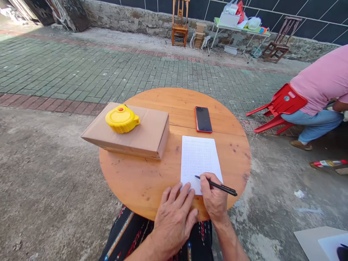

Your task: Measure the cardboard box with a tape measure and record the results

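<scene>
A black pen [220, 186] is pinched in my right hand [214, 197], its tip at the lower part of a white sheet of paper [199, 156]. Rows of small handwriting cover most of the sheet, too fine to read. My left hand [175, 214] lies flat with fingers spread, the fingertips resting on the sheet's lower left corner and the table edge. Beyond the paper lies a phone [203, 119] with a red case and dark screen. To the left, a yellow tape measure [121, 119] sits on a closed cardboard box [144, 134].
The round wooden table [152, 195] stands before my knees. At right, a person in a pink shirt [323, 79] sits on a red plastic chair [288, 101], near a bottle [330, 163] on the ground. Along the wall are a wooden chair [179, 27] and a folding table [241, 29].
</scene>
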`<state>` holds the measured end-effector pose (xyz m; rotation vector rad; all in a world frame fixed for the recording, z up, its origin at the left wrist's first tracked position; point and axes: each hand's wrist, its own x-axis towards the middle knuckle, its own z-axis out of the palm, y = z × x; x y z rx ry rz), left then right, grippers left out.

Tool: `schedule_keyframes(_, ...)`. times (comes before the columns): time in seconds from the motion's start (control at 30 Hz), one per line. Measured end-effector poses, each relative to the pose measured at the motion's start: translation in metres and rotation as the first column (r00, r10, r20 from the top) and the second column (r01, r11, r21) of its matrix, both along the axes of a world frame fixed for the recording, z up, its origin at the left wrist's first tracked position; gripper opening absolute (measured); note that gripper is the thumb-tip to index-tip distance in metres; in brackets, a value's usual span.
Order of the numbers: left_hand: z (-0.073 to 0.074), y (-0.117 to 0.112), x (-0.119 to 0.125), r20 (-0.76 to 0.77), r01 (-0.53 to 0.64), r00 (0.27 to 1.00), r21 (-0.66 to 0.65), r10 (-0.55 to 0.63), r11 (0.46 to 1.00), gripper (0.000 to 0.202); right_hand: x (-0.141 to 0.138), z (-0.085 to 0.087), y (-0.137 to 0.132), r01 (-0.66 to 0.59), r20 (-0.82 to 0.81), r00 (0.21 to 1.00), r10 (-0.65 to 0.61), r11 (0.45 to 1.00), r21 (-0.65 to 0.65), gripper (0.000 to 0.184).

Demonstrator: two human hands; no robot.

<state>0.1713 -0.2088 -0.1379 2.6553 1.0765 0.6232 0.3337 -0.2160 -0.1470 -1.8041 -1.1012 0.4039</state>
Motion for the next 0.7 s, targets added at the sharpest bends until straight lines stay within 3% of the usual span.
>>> schedule_keyframes(0.37,0.0008,-0.0007,-0.0005,0.002,0.003,1.0,-0.009,-0.003,1.0,0.037,0.0008,-0.0024,-0.0002,-0.009,-0.017,1.0,0.009,1.0,-0.007,0.025)
schedule_keyframes(0.7,0.0019,-0.0007,-0.0003,0.002,0.006,1.0,0.0,-0.006,1.0,0.036,0.0051,-0.0059,-0.0034,0.074,-0.07,0.995,-0.072,0.997,0.021,0.027)
